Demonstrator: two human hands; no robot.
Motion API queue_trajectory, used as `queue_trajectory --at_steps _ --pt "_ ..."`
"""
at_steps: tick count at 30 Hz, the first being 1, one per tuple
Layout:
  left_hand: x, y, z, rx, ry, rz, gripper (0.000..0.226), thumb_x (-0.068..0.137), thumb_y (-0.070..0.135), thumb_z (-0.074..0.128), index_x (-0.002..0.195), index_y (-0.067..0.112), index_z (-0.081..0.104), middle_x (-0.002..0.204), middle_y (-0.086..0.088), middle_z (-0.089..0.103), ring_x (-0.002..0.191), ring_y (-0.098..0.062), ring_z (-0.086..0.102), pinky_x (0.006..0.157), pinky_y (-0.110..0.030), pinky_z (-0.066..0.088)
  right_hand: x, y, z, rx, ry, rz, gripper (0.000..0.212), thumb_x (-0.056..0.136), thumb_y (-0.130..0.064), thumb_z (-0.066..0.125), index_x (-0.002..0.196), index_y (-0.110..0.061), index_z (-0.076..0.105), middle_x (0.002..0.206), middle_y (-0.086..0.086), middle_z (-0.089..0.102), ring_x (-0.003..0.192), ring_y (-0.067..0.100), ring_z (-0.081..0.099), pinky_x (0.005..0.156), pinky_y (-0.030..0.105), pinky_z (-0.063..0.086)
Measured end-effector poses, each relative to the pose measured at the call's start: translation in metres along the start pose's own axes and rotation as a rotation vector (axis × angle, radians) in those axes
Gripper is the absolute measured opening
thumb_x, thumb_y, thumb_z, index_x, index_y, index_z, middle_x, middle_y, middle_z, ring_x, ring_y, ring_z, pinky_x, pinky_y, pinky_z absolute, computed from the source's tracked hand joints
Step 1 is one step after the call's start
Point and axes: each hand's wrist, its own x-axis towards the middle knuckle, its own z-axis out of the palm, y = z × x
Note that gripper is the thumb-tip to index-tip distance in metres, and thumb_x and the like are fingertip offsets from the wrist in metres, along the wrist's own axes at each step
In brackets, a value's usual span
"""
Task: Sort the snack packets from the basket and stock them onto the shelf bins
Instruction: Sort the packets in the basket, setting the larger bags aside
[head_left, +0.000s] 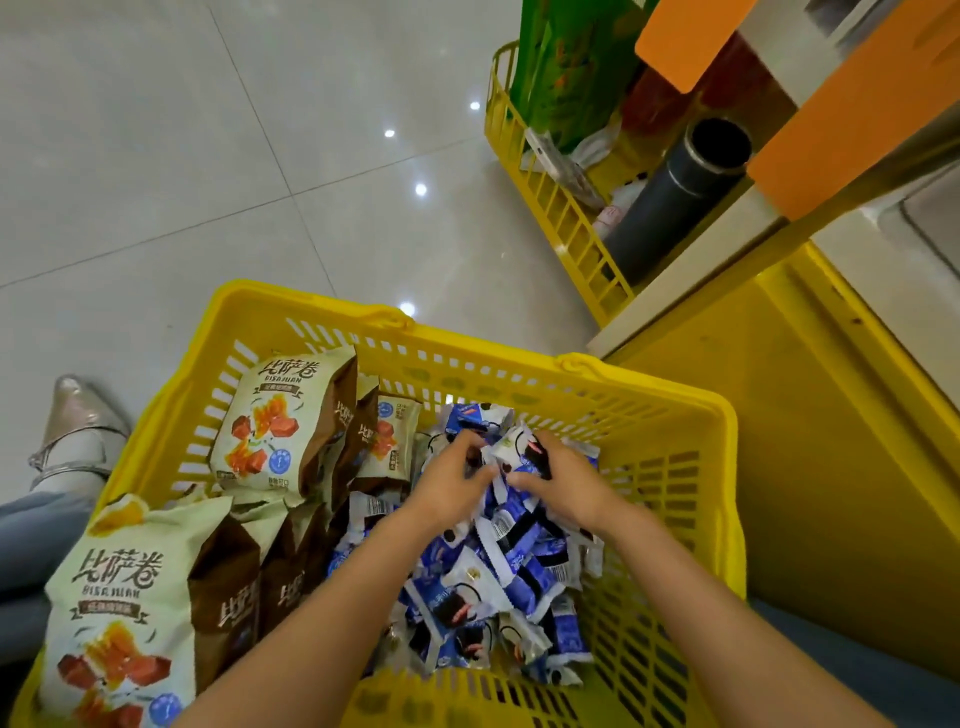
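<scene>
We look down on glossy grey floor tiles beneath a yellow basket. On its left side stand pale bags printed "比萨卷 BISAJUAN". On its right side lie small blue-and-white packets, their print too small to read. Our left hand and right hand each curl round some of these packets.

Bright, diffuse overhead light; lamps reflect as small white glare spots on glossy floor tiles. Wide-angle stretching at frame edges; basket near wall blurred; shadows faint.
</scene>
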Motion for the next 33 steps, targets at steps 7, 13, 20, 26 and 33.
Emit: queue_trajectory --at_steps 7,13,20,26,33 --pt "-0.046 0.005 0.005 -0.078 -0.006 0.203 0.011 0.098 0.009 0.041 0.093 0.002 0.047 0.076 -0.005 0.038 0.067 -0.017 0.034 0.061 -0.027 0.028 -0.042 -0.016 -0.010 -0.038 -0.033 -0.038 0.062 0.093 -0.045 0.046 0.144 -0.014 0.029 0.133 -0.001 0.052 0.115 0.014 0.052 0.085 0.015 0.033" --pt "-0.097 -0.002 0.017 0.065 -0.165 0.355 0.014 0.098 0.012 0.043 0.084 0.011 0.040 0.081 0.001 0.035 0.071 -0.011 0.032 0.065 -0.020 0.027 -0.098 -0.014 -0.006 -0.214 -0.186 0.001 0.067 0.095 -0.053 0.034 0.148 -0.017 0.017 0.135 0.006 0.050 0.105 0.013 0.054 0.087 0.024 0.041" --pt "-0.136 -0.005 0.024 0.239 -0.374 0.323 0.006 0.089 0.018 0.055 0.088 0.013 0.058 0.099 -0.008 0.057 0.091 -0.015 0.052 0.082 -0.021 0.036 -0.144 0.014 0.024 -0.551 -0.316 0.045 0.064 0.093 -0.051 0.042 0.147 -0.024 0.022 0.150 0.010 0.031 0.138 0.028 0.029 0.105 0.038 0.033" --pt "-0.133 -0.009 -0.003 0.068 -0.143 0.212 0.011 0.095 0.028 0.051 0.088 0.036 0.047 0.105 0.008 0.058 0.098 -0.009 0.057 0.088 -0.026 0.046 -0.140 0.006 0.020 -0.484 -0.226 0.025 0.064 0.090 -0.043 0.055 0.143 -0.017 0.031 0.145 0.006 0.040 0.129 0.024 0.042 0.105 0.036 0.037" --pt "-0.090 -0.017 -0.029 0.240 0.049 0.146 0.021 0.097 0.023 0.046 0.118 0.021 0.049 0.121 0.002 0.051 0.100 -0.010 0.050 0.085 -0.023 0.041 -0.085 -0.020 0.016 -0.143 0.078 -0.174 0.029 0.097 -0.023 0.049 0.124 -0.015 0.056 0.125 0.001 0.060 0.112 0.012 0.056 0.093 0.021 0.041"
